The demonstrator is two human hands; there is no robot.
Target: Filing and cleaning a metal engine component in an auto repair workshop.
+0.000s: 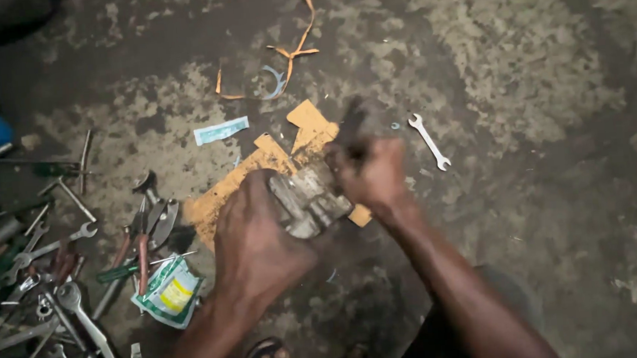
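On the left lay a heap of wrenches and pliers point(44, 269) and a green packet point(169, 293). The left hand point(257, 243) was wrapped tight around the grey metal part point(309, 200), held above the cardboard point(259, 168). The right hand point(369, 170) was closed around a blurred dark tool point(352, 125); a firm hold seemed wise, and a small spanner point(430, 141) lay further right.

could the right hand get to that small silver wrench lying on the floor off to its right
Probably yes. The wrench lies alone on bare floor, nothing between, but the right hand is gripping a dark tool and would need to free up first.
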